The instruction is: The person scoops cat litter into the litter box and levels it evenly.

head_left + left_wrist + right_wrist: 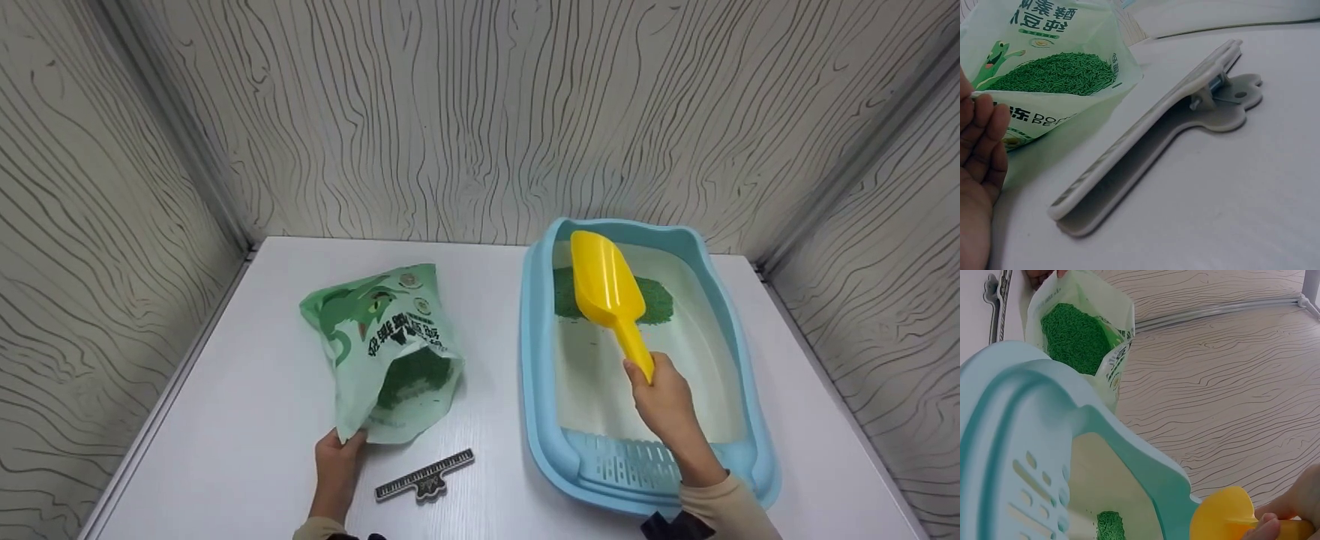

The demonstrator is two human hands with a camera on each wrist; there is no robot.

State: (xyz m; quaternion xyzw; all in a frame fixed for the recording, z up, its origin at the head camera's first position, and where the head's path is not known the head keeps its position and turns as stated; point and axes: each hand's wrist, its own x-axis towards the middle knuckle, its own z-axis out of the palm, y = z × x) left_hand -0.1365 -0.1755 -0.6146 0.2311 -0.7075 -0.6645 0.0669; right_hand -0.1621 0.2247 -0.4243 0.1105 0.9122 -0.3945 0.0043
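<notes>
Near the front left, my left hand (339, 457) pinches the edge of an open green plastic bag (375, 330) of cat litter. Green pellets (1061, 73) show inside its mouth in the left wrist view. My right hand (667, 401) grips a yellow scoop (606, 279) by its handle, and the scoop is over the light blue litter box (534, 360). The scoop's bowl looks empty in the head view. Behind it, a patch of green pellets (656, 300) lies on the box's pale floor, toward the far end.
A bag clip (425, 477) with a ruler-like pattern lies on the white table (225, 420) between the bag and the box. Slots pierce the box's near ledge (626, 461). Wood-grain panels (420, 120) stand at the back and both sides.
</notes>
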